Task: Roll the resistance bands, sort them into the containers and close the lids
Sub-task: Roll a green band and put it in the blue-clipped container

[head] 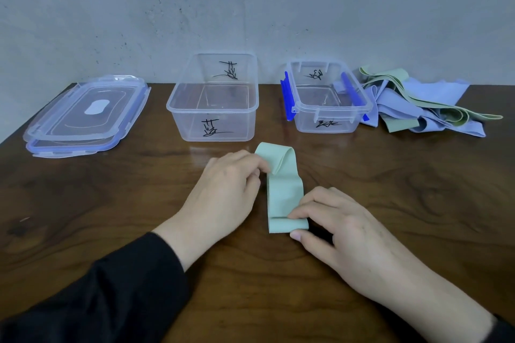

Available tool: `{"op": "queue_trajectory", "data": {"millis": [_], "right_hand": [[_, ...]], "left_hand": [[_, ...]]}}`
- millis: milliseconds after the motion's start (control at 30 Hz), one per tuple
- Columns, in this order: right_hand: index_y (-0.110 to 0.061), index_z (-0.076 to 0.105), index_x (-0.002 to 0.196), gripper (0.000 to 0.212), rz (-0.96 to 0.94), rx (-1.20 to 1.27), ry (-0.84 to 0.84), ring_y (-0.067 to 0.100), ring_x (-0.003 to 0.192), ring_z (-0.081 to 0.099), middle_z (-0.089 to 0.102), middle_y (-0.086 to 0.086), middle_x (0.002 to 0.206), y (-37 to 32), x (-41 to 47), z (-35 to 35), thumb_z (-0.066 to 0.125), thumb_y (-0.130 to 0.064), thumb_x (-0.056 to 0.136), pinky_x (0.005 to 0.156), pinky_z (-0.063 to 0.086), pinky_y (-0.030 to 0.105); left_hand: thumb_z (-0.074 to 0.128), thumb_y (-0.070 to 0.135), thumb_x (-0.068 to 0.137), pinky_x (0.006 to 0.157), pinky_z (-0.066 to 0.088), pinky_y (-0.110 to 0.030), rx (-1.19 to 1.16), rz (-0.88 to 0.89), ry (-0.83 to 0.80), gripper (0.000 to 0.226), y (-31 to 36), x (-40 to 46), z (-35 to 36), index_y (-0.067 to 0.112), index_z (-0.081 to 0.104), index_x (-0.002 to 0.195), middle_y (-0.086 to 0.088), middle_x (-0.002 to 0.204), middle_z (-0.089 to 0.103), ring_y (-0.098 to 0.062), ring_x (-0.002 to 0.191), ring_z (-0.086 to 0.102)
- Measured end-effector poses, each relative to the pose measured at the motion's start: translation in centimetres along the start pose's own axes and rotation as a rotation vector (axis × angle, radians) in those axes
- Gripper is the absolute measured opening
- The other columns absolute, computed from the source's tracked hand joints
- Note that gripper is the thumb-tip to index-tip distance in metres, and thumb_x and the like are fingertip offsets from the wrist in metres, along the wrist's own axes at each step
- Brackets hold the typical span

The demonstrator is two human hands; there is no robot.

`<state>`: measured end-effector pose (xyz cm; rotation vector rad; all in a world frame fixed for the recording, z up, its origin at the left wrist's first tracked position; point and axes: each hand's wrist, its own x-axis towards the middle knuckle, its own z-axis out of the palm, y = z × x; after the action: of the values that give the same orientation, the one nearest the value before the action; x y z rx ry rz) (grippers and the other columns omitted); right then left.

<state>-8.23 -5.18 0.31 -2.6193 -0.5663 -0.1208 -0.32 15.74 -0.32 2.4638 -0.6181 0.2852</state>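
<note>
Rolling step in hand: a green band [284,189] lies on the counter [111,203] before two open containers [214,97]. Left hand [223,192] pinches its far fold; right hand [334,223] pinches the near end. Next, judged: roll tightly, then box it
</note>
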Motion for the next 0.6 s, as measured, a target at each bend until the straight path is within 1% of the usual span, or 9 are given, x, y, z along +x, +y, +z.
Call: {"op": "queue_trajectory", "data": {"millis": [33,100,133,167,200,267,367,467,600], "right_hand": [[-0.035,0.067,0.111,0.031,-0.004,-0.001,0.001,0.002,0.099,0.051,0.053,-0.025,0.105,-0.01,0.01,-0.01,0.051,-0.051,0.089,0.084,0.05,0.022],[-0.034,0.068,0.112,0.031,-0.011,0.006,0.008,0.003,0.098,0.052,0.053,-0.024,0.105,-0.06,-0.09,-0.02,0.052,-0.049,0.09,0.083,0.05,0.023],[-0.033,0.068,0.112,0.031,-0.011,0.014,0.008,0.004,0.097,0.052,0.054,-0.024,0.105,-0.1,-0.16,0.0,0.052,-0.048,0.09,0.083,0.049,0.023],[-0.033,0.068,0.112,0.03,-0.011,0.017,0.009,0.004,0.097,0.052,0.054,-0.024,0.104,-0.12,-0.16,0.02,0.053,-0.048,0.091,0.083,0.049,0.023],[-0.033,0.068,0.112,0.029,-0.016,0.015,0.012,0.004,0.096,0.052,0.053,-0.024,0.104,-0.12,-0.17,0.04,0.053,-0.047,0.091,0.083,0.049,0.023],[-0.033,0.068,0.112,0.027,-0.03,0.007,0.016,0.004,0.095,0.052,0.053,-0.023,0.104,-0.04,-0.15,0.04,0.053,-0.046,0.093,0.083,0.048,0.023],[-0.033,0.067,0.112,0.027,-0.032,0.001,0.016,0.005,0.095,0.052,0.051,-0.023,0.103,0.01,-0.19,-0.06,0.053,-0.046,0.093,0.083,0.049,0.022],[-0.034,0.068,0.112,0.027,-0.042,-0.008,0.01,0.005,0.095,0.052,0.049,-0.023,0.102,-0.02,-0.18,-0.15,0.052,-0.046,0.093,0.081,0.049,0.022],[-0.034,0.069,0.114,0.032,-0.04,-0.008,-0.019,0.003,0.095,0.052,0.051,-0.024,0.102,0.13,0.3,-0.31,0.05,-0.048,0.092,0.082,0.05,0.021]], "left_hand": [[0.048,0.008,0.096,0.095,0.046,-0.04,-0.006,-0.01,0.003,0.032,0.0,0.72,0.11,0.027,0.066,0.113,0.013,0.11,0.064,-0.008,0.105,0.056],[0.045,0.01,0.099,0.106,0.042,-0.03,-0.046,-0.043,0.011,0.04,0.19,1.54,0.14,0.031,0.058,0.13,0.014,0.13,0.06,-0.004,0.119,0.051],[0.045,0.013,0.1,0.107,0.039,-0.025,-0.068,-0.054,0.017,0.041,0.22,1.62,0.1,0.032,0.055,0.135,0.015,0.136,0.056,-0.003,0.124,0.048],[0.045,0.015,0.101,0.108,0.039,-0.024,-0.084,-0.043,0.022,0.04,0.22,1.53,0.0,0.033,0.054,0.136,0.015,0.138,0.054,-0.002,0.127,0.046],[0.045,0.018,0.101,0.109,0.038,-0.026,-0.093,-0.008,0.012,0.038,0.17,1.37,-0.03,0.032,0.055,0.135,0.015,0.138,0.054,-0.001,0.128,0.045],[0.046,0.027,0.102,0.11,0.035,-0.03,-0.072,0.088,-0.067,0.031,0.0,1.04,0.08,0.032,0.061,0.129,0.016,0.136,0.055,0.0,0.129,0.043],[0.043,0.047,0.099,0.112,0.027,-0.035,0.074,0.141,-0.193,0.032,-0.36,1.08,0.61,0.039,0.064,0.121,0.018,0.14,0.051,-0.003,0.133,0.04],[0.05,0.046,0.097,0.113,0.024,-0.034,0.111,0.109,-0.185,0.03,-0.67,1.36,0.88,0.039,0.064,0.122,0.019,0.142,0.049,-0.004,0.134,0.038],[0.053,0.046,0.095,0.111,0.02,-0.029,0.116,0.071,-0.165,0.031,-0.67,1.39,0.82,0.037,0.062,0.124,0.018,0.144,0.046,-0.004,0.135,0.036]]}}
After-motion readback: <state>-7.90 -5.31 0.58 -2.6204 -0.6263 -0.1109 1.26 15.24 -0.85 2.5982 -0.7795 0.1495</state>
